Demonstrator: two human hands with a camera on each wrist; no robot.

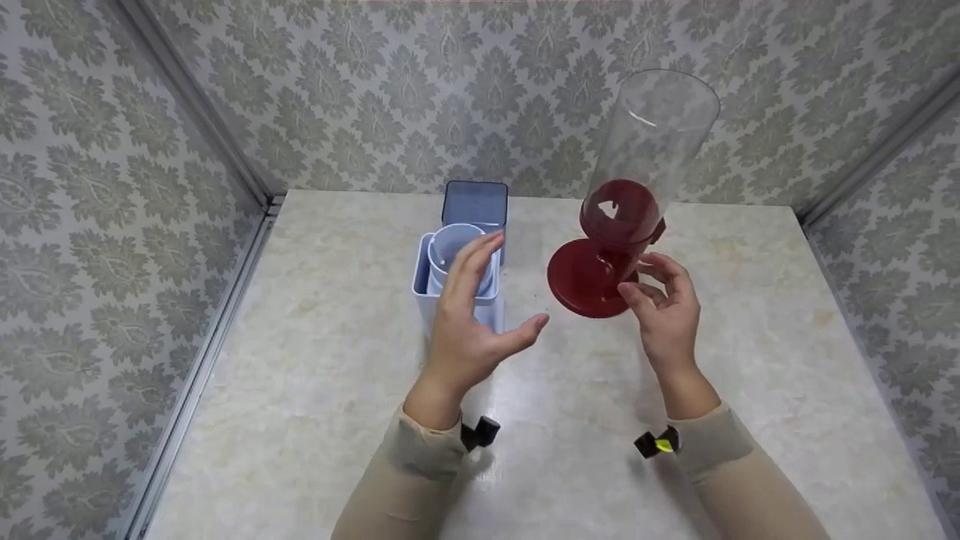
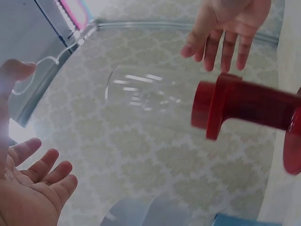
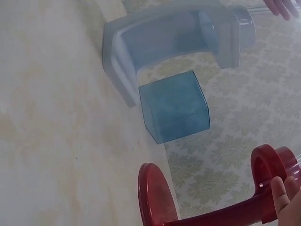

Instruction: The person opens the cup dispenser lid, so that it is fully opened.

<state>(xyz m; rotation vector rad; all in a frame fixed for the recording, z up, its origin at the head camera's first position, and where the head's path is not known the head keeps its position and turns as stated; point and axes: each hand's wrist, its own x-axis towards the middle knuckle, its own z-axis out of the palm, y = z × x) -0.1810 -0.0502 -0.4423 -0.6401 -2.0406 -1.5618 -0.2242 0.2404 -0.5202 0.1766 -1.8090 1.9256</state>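
Note:
To the right stands a glossy red stand [image 1: 581,277] with a round foot and a collar holding a tall clear cylinder [image 1: 660,112]; it looks like a dispenser. My right hand [image 1: 671,319] is at the right side of its stem, fingers loosely bent. In the left wrist view, the right hand [image 2: 230,23] has its fingers extended close to the red collar [image 2: 211,108], without gripping. My left hand [image 1: 469,330], thumb and fingers spread wide and holding nothing, is in front of a pale blue stand [image 3: 155,35] with a round collar. Part of that stand is hidden behind the hand.
Behind the pale blue stand is a translucent blue square container [image 1: 476,202], near the back wall. A light marbled tabletop [image 1: 315,337] carries everything. Patterned panels [image 1: 495,97] enclose the back and both sides. Each wrist wears a small black camera [image 1: 487,430].

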